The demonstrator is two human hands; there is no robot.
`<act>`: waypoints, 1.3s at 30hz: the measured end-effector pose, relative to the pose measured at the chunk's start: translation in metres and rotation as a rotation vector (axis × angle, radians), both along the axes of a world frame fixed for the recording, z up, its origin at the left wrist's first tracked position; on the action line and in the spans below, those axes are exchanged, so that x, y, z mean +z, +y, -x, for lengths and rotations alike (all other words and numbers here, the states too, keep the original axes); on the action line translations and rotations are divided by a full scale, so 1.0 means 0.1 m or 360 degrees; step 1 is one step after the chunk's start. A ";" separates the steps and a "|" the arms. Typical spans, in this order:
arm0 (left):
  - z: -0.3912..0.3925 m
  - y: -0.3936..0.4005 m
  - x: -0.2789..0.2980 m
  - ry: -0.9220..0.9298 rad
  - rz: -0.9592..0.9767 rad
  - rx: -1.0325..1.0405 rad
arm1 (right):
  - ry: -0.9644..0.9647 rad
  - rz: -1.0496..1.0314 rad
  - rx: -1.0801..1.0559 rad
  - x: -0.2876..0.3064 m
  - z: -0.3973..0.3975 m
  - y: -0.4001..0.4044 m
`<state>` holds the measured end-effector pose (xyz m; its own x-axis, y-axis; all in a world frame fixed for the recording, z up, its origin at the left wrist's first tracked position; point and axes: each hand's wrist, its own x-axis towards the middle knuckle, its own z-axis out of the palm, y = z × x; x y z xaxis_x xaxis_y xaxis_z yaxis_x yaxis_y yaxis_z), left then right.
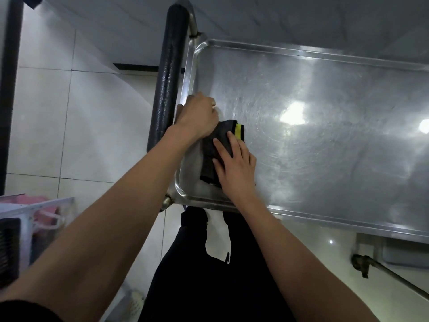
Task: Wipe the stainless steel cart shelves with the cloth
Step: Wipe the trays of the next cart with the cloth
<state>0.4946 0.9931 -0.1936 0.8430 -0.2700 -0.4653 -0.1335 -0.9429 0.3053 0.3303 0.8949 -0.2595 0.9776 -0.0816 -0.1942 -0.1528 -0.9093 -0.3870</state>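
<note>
Pressing flat, right hand (234, 166) fingers extended on cloth (217, 145) by top shelf (325, 126) left edge; left hand (197, 116) grips its far end; unwiped steel lies rightward.

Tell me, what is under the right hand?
Under the right hand lies the dark cloth with a yellow stripe, flat on the cart's top shelf. The hand covers part of the cloth, so that part cannot be seen.

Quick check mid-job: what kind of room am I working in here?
Probably a commercial kitchen or utility room: a stainless steel cart shelf with a padded black push handle, a glossy tiled floor, and a mop lying nearby.
</note>
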 end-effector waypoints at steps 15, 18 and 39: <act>0.14 -0.12 -0.18 -0.0094 -0.0272 0.0041 | -0.0136 -0.0086 -0.0023 -0.10 -2.41 -0.83; 0.12 -0.15 -0.18 -0.0029 -0.0311 0.0023 | -0.0156 -0.0073 -0.0025 -0.12 -2.38 -0.81; 0.33 -0.23 -0.14 -0.0208 -0.0214 -0.0523 | 0.0055 0.0149 -0.0079 0.07 0.89 -0.20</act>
